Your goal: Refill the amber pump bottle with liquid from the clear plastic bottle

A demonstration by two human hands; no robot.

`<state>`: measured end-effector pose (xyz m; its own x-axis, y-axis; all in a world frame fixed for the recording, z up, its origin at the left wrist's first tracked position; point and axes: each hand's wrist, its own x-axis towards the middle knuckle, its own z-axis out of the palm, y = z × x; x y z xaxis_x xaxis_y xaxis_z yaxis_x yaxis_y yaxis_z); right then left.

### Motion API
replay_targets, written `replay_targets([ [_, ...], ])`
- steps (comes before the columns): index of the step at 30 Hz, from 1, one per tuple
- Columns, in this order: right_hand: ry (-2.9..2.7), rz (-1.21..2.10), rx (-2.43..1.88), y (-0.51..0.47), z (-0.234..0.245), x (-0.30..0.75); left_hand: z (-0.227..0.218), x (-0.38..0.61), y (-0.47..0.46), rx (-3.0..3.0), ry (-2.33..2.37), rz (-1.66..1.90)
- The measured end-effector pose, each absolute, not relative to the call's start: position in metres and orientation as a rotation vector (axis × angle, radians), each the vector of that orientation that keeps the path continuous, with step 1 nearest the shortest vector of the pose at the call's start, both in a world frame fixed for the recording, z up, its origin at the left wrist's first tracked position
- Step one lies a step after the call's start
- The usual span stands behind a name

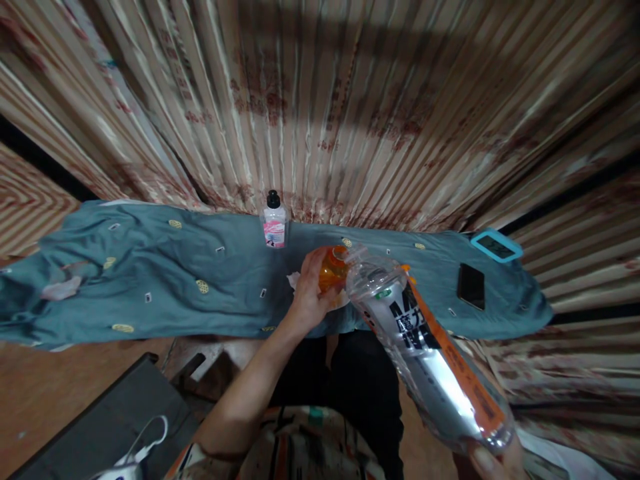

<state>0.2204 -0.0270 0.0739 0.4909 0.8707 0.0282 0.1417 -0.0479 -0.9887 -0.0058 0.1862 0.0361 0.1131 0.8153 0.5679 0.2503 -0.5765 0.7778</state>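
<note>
My left hand (311, 288) is wrapped round a small see-through orange bottle (333, 270) above the cloth-covered board. In my right hand (493, 461) is the base of a large clear plastic bottle (425, 353) with a silver and orange label. The large bottle is tilted, its mouth pointing left and meeting the top of the orange bottle; whether the two touch I cannot tell. Some white tissue (294, 280) shows beside my left hand, partly hidden. Most of my right hand's fingers are hidden behind the large bottle.
A white and pink bottle with a black cap (275, 223) stands at the back of the blue-grey cloth (170, 267). On the right lie a black phone (471, 286) and a light-blue framed device (497, 246). A crumpled tissue (63, 289) lies far left. A pleated curtain (310, 120) hangs behind.
</note>
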Motion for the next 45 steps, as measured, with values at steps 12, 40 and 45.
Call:
replay_targets([
  [12,-0.62,0.842,-1.475,-0.018,0.083,0.194,0.029,-0.011,0.194,1.978,1.028,1.519],
  [40,-0.692,0.876,-1.351,-0.019,0.051,0.2,0.023,-0.004,0.202,1.876,0.958,1.588],
  [45,-0.541,0.925,-1.305,-0.016,0.06,0.189,0.023,-0.003,0.202,1.878,0.965,1.593],
])
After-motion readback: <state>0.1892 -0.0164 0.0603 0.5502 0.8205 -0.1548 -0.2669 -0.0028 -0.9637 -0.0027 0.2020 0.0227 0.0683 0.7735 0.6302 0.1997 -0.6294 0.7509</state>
